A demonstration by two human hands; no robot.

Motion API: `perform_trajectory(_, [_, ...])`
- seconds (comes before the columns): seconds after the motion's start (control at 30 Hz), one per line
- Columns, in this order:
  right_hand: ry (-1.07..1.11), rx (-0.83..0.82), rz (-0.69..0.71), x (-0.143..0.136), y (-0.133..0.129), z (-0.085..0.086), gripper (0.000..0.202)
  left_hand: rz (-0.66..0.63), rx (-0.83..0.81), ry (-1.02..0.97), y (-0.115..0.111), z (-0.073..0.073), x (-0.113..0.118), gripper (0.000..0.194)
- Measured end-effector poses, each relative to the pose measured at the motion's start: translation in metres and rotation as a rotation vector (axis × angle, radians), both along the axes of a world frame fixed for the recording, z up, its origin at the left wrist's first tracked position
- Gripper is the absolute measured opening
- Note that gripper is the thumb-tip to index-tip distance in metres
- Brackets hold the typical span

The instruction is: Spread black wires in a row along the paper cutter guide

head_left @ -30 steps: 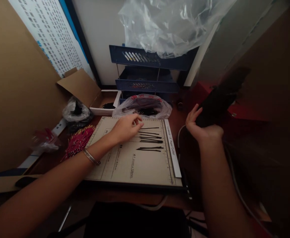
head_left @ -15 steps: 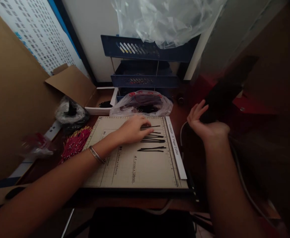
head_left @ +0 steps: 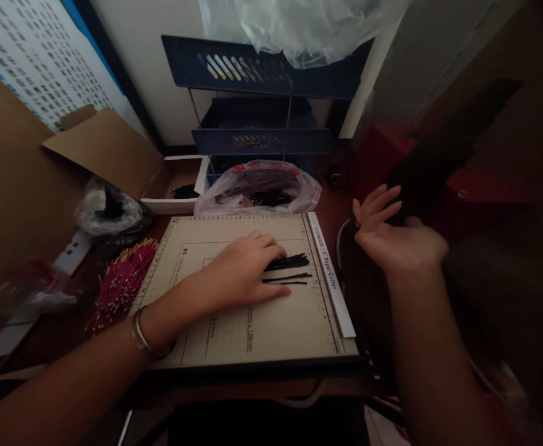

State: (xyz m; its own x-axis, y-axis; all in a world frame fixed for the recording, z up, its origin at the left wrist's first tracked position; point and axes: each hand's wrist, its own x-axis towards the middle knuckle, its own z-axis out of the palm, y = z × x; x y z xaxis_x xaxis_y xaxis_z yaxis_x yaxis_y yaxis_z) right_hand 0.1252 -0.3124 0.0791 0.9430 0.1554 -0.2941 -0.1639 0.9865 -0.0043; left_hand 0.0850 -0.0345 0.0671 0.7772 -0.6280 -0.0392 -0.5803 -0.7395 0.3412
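Observation:
My left hand (head_left: 246, 266) lies over the paper cutter's beige board (head_left: 294, 322), its thumb and fingers apart. Thin black strips (head_left: 290, 261) stick out from beneath its fingers, most bunched together; two lie separately toward the thumb. Their other ends are hidden by the hand. To the right of the cutter, my right hand (head_left: 397, 238) is raised, palm upward with fingers spread, beside a dark, blurred arm-like part (head_left: 448, 148). Whether the palm touches that part I cannot tell.
Dark-red strands with yellow tips (head_left: 125, 282) lie left of the board. Behind it stand a plastic bag (head_left: 299, 186) containing black pieces, an open cardboard box (head_left: 113, 148) and a blue rack (head_left: 262, 141). A red box (head_left: 378, 155) stands at right.
My left hand has moved toward me across the board, and the spread black strips are now bunched closer together. My right hand remains raised, slightly farther right. The view has shifted.

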Motion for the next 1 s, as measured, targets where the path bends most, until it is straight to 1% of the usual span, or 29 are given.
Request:
perform_trajectory(0.07, [-0.163,-0.333,0.085,-0.012,0.012,0.000,0.049,0.004,0.027,-0.027,-0.002,0.000,-0.002,0.044])
perform_trajectory(0.1, [-0.221,-0.518,0.156,-0.018,0.020,0.000,0.046,0.007,0.031,-0.036,-0.002,0.000,-0.003,0.038])
perform_trajectory(0.13, [-0.256,-0.674,0.230,-0.023,0.029,0.000,0.049,0.012,0.036,-0.040,-0.002,0.000,-0.003,0.034])
perform_trajectory(0.2, [-0.293,-0.906,0.376,-0.031,0.046,0.003,0.055,0.025,0.056,-0.037,-0.003,0.001,-0.002,0.026])
perform_trajectory(0.27, [-0.420,-1.096,0.487,-0.033,0.060,0.009,0.055,0.028,0.100,-0.027,-0.003,0.004,-0.002,0.023])
perform_trajectory(0.3, [-0.494,-1.197,0.516,-0.031,0.064,0.014,0.053,0.026,0.132,-0.026,-0.004,0.006,-0.002,0.022])
perform_trajectory(0.37, [-0.616,-1.407,0.532,-0.023,0.067,0.021,0.048,0.027,0.198,-0.020,-0.005,0.010,-0.003,0.022])
perform_trajectory(0.47, [-0.679,-1.668,0.536,-0.007,0.062,0.022,0.051,0.067,0.278,0.000,-0.008,0.015,-0.006,0.021])
perform_trajectory(0.57, [-0.683,-1.826,0.534,0.002,0.055,0.015,0.053,0.125,0.275,0.014,-0.009,0.016,-0.006,0.018])
perform_trajectory(0.63, [-0.727,-1.887,0.566,0.001,0.050,0.010,0.051,0.183,0.198,0.062,-0.008,0.014,-0.004,0.016])
perform_trajectory(0.73, [-0.756,-1.943,0.678,-0.004,0.043,0.008,0.046,0.289,-0.054,0.187,-0.004,0.006,0.001,0.011])
perform_trajectory(0.8, [-0.770,-1.959,0.719,-0.008,0.038,0.008,0.043,0.360,-0.257,0.259,-0.002,-0.001,0.006,0.010])
perform_trajectory(0.87, [-0.788,-1.995,0.744,-0.011,0.034,0.005,0.041,0.432,-0.416,0.320,0.000,-0.008,0.010,0.010])
perform_trajectory(0.93, [-0.787,-2.069,0.772,-0.013,0.035,0.002,0.037,0.482,-0.506,0.339,0.000,-0.012,0.012,0.015])
perform_trajectory(1.0, [-0.760,-2.155,0.772,-0.015,0.039,0.000,0.030,0.485,-0.504,0.288,0.000,-0.013,0.011,0.017])
